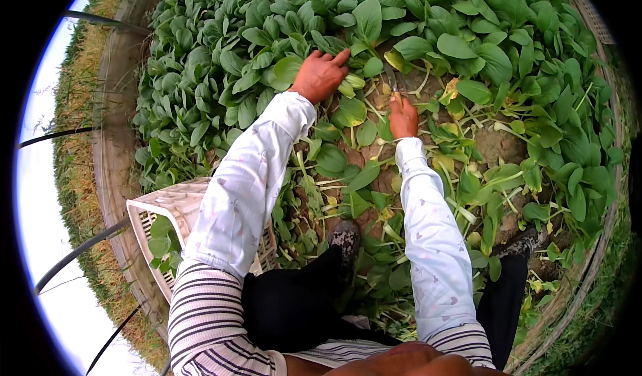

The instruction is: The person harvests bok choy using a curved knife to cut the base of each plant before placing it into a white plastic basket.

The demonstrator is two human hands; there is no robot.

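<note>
My left hand (321, 76) is closed around a bok choy (354, 83), whose pale green stalks show below the fingers. The hand hides part of that plant, and its index finger points right. Held in my right hand (403, 117) is a knife (392, 80) with a light wooden handle. Its metal blade points away from me, close to the soil and just right of the bok choy. Standing bok choy plants (271, 30) crowd the bed beyond my left hand. Yellowing leaves (398, 61) lie beside the blade.
A pale plastic crate (193, 191) with green leaves inside sits at my left, partly behind my arm. Loose leaves and stalks (366, 175) litter the soil around my shoes (345, 238). Dark curved poles (83, 248) cross the left edge. More plants (582, 130) stand at right.
</note>
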